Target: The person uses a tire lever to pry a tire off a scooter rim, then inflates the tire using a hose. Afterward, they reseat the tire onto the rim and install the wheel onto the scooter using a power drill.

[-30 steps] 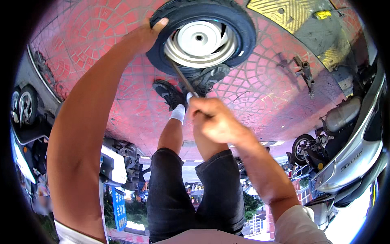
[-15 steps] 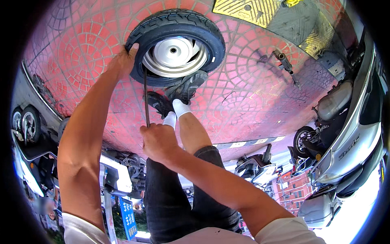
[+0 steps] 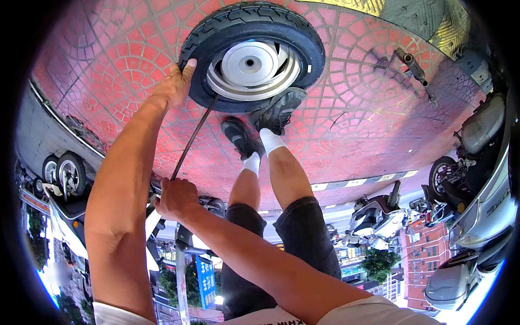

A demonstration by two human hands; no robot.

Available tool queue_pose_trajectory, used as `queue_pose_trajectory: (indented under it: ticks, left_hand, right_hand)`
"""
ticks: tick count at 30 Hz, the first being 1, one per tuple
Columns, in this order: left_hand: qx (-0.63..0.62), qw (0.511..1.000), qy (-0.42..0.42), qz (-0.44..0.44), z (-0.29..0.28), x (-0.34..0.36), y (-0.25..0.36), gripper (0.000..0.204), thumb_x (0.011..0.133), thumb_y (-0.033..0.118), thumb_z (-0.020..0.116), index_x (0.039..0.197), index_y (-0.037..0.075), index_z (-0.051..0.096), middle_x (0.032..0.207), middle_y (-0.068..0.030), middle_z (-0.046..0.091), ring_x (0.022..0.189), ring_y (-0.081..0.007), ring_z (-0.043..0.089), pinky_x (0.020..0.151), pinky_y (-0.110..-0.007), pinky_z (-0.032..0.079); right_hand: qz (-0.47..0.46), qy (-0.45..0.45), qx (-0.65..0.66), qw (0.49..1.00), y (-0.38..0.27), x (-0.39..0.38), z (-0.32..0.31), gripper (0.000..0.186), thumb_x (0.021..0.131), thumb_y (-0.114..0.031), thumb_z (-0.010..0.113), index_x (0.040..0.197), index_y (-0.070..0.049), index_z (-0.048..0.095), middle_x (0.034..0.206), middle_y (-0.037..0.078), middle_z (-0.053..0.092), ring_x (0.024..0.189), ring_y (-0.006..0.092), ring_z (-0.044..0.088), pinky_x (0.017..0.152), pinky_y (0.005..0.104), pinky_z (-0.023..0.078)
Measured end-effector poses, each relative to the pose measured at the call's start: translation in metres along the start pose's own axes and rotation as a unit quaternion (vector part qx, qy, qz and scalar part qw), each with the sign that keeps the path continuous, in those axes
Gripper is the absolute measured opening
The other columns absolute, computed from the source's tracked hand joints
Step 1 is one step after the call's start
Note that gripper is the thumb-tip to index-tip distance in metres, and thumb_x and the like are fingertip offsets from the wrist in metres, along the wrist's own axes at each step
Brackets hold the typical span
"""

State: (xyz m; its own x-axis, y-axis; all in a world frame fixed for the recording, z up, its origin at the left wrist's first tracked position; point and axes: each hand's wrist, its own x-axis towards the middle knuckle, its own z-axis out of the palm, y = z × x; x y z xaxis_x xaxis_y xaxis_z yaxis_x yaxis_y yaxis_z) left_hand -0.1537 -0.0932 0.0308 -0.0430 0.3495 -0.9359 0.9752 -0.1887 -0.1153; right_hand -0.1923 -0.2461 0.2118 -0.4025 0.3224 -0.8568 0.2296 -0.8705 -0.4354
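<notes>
- Left hand (image 3: 176, 86): grasping the near-left edge of the thick black rubber tire (image 3: 254, 30), thumb on the sidewall and fingers mostly hidden round the tread.
- Right hand (image 3: 177, 199): clenched round the near end of the long, thin, dark metal bar (image 3: 194, 136), directly on the near side of the left hand.
- The tire sits just ahead and to the right of the left hand, around the round silver metal wheel (image 3: 254, 73), on the red patterned stone paving (image 3: 346, 141).
- The step in hand looks like prying at the seam between tire and wheel; the bar's far tip meets it just right of the left hand (whether it is hooked under the edge, I cannot tell).
- The next move seems to call for firm leverage from the right hand while the left hand steadies the tire.
- The black right shoe (image 3: 281, 108), right of the left hand, overlaps the tire's near edge in view and could crowd a rightward swing of the bar.
- Well to the right of both hands: a slim dark metal part (image 3: 414, 69) on the paving and, farther right, a parked silver scooter (image 3: 482, 203); neither blocks the bar.
</notes>
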Motion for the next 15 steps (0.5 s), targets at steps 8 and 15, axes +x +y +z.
queue_pose_trajectory:
  ticks: [8,15]
  left_hand:
    - [0.093,0.994,-0.062,0.018,-0.018,0.013,-0.003,0.102,0.097,0.082,0.011,0.159,0.004,0.035,0.144,-0.0298,0.056,0.141,-0.045,0.048,0.117,-0.05,0.036]
    - [0.105,0.991,-0.052,0.056,-0.024,0.018,-0.01,0.102,0.097,0.082,0.01,0.16,0.005,0.033,0.147,-0.0257,0.056,0.14,-0.0427,0.05,0.117,-0.049,0.037]
  right_hand:
    - [-0.034,0.148,0.206,0.967,-0.021,0.01,0.0,0.022,0.095,-0.023,0.059,0.102,-0.002,0.061,0.082,0.024,0.07,0.083,0.0423,0.072,0.074,0.0547,0.057]
    - [0.008,0.337,0.616,0.712,-0.033,0.025,-0.014,0.032,0.089,0.005,0.051,0.118,-0.006,0.058,0.073,0.008,0.057,0.071,0.022,0.061,0.065,0.0415,0.049]
